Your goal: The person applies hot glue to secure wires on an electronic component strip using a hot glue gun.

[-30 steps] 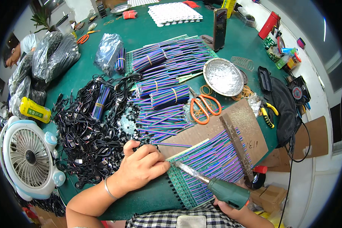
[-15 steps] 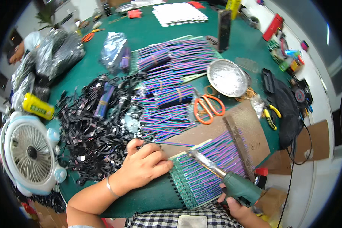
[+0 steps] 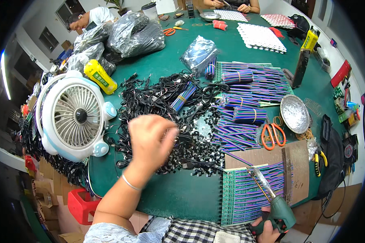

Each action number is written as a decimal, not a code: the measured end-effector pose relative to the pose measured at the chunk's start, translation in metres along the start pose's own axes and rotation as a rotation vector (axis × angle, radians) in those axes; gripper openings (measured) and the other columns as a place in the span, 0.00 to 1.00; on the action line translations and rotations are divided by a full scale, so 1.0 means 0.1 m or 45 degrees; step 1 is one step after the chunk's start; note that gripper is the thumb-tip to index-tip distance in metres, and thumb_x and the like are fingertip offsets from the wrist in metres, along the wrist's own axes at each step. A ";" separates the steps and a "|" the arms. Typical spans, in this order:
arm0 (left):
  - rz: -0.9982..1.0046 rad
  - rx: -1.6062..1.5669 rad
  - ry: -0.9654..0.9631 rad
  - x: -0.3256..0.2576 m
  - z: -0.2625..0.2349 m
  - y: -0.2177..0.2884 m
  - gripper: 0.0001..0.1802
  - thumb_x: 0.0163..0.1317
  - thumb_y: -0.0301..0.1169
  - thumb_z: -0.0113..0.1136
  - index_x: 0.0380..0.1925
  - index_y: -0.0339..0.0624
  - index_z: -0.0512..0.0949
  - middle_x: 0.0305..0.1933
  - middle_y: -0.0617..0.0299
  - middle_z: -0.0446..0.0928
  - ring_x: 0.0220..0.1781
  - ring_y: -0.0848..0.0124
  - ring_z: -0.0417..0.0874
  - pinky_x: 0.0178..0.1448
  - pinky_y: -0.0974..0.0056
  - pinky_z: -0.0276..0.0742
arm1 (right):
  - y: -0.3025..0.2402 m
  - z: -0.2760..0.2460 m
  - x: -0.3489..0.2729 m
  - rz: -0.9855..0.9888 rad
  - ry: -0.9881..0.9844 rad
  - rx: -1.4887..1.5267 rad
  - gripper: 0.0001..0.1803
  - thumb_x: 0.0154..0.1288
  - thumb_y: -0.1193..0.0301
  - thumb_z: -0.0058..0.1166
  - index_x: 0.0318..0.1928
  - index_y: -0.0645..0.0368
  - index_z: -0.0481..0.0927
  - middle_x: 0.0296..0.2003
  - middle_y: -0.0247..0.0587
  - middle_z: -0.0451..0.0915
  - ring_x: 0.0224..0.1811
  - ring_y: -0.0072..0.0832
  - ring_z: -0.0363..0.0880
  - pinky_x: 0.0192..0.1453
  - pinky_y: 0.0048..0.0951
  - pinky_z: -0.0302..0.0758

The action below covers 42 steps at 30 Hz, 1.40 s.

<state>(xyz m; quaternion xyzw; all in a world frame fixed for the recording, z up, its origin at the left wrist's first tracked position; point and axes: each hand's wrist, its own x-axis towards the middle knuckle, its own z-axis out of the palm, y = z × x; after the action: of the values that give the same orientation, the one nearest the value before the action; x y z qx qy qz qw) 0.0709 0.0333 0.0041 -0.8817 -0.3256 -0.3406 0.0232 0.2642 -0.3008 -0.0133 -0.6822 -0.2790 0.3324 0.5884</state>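
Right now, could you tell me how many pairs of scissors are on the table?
2. One orange-handled pair of scissors lies beside the silver dish; another pair lies at the far end. More may be hidden.

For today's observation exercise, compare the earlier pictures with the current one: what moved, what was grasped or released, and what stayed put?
The left hand left the striped wires on the cardboard and swung left over the pile of black cables; whether it holds anything cannot be told. The right hand keeps gripping the green soldering iron, tip over the wire rows. Fan, scissors and metal dish stayed.
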 end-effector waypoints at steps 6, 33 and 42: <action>-0.194 0.303 -0.089 0.16 0.06 -0.09 0.13 0.45 0.39 0.71 0.31 0.52 0.83 0.34 0.68 0.74 0.42 0.66 0.72 0.49 0.59 0.57 | -0.06 0.05 0.01 -0.084 0.018 -0.016 0.17 0.68 0.74 0.48 0.54 0.71 0.72 0.29 0.41 0.79 0.29 0.27 0.75 0.38 0.29 0.73; 0.630 -0.150 -0.503 0.30 -0.12 0.76 0.11 0.44 0.27 0.62 0.31 0.48 0.81 0.23 0.67 0.74 0.23 0.69 0.74 0.27 0.63 0.67 | 0.15 0.01 -0.03 0.058 0.121 0.243 0.29 0.62 0.69 0.53 0.61 0.68 0.61 0.48 0.56 0.76 0.27 0.35 0.80 0.32 0.32 0.80; 0.300 -0.627 -0.812 -0.22 0.25 0.93 0.09 0.54 0.29 0.63 0.36 0.45 0.81 0.27 0.67 0.74 0.28 0.68 0.76 0.32 0.63 0.67 | 0.14 0.01 -0.04 0.102 0.106 0.254 0.30 0.63 0.68 0.53 0.62 0.68 0.60 0.48 0.56 0.76 0.29 0.35 0.80 0.33 0.33 0.80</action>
<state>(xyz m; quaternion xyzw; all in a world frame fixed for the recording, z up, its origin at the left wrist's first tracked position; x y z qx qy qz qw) 0.1288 -0.0456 -0.0119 -0.9534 -0.1222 -0.1131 -0.2516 0.2610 -0.3049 -0.0266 -0.6442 -0.1923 0.3531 0.6506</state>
